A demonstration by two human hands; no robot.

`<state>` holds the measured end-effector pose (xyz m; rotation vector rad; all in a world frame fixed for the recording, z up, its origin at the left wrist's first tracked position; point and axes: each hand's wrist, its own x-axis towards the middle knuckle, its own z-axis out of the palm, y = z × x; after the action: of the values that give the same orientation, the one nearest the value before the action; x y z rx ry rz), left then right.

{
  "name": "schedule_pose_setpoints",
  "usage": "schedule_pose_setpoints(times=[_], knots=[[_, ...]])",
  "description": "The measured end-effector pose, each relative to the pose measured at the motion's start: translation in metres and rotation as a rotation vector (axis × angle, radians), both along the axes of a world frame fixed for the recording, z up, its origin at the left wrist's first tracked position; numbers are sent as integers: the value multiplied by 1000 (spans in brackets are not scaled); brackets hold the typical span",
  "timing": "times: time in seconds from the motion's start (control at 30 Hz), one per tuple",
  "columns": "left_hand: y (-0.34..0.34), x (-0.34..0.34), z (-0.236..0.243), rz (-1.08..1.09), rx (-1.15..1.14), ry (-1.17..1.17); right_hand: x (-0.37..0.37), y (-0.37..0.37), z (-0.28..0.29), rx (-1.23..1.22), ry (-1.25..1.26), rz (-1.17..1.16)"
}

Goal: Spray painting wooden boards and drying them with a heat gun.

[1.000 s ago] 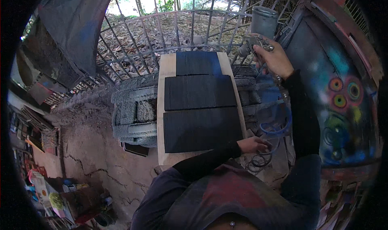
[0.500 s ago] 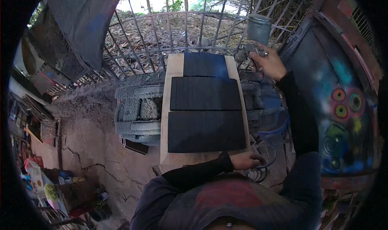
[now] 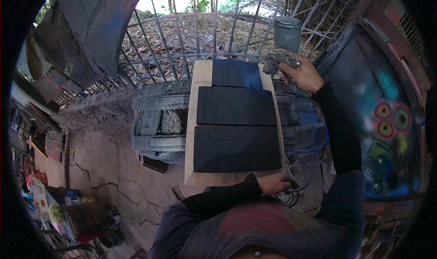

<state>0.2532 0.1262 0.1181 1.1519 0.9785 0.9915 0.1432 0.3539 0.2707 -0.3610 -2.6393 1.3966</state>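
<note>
My right hand is closed round a metal spray gun with a grey-green cup on top, held beyond the board's upper right corner. My left hand grips a coiled air hose at the lower right of the pale wooden board. On that board lie three dark rectangular panels: a bottom one, a middle one and an upper one with a bluish sheen. The board rests across a crusted, paint-coated support.
Metal bars stand behind, over dry leaves. A grey draped sheet hangs at the upper left. A spray-painted panel stands at the right. A cluttered bench sits at the lower left on cracked ground.
My right hand and the spray gun have shifted slightly left and tilted to point more leftward. My left hand has moved down a little with the hose. The view has shifted slightly.
</note>
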Motion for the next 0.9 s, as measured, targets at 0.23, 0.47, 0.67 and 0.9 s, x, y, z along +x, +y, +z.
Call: schedule_pose_setpoints(times=[0.23,0.47,0.67,0.9], knots=[[-18,-15,5,-23,-139,27,-27,-12,-5,66,48,-64],[-30,-27,7,-20,-147,-17,-48,-25,-9,27,91,-93],[-41,-34,5,26,-143,-16,-62,-50,-5,25,98,-21],[-48,-38,-4,10,-159,-36,-65,-71,3,53,124,110]])
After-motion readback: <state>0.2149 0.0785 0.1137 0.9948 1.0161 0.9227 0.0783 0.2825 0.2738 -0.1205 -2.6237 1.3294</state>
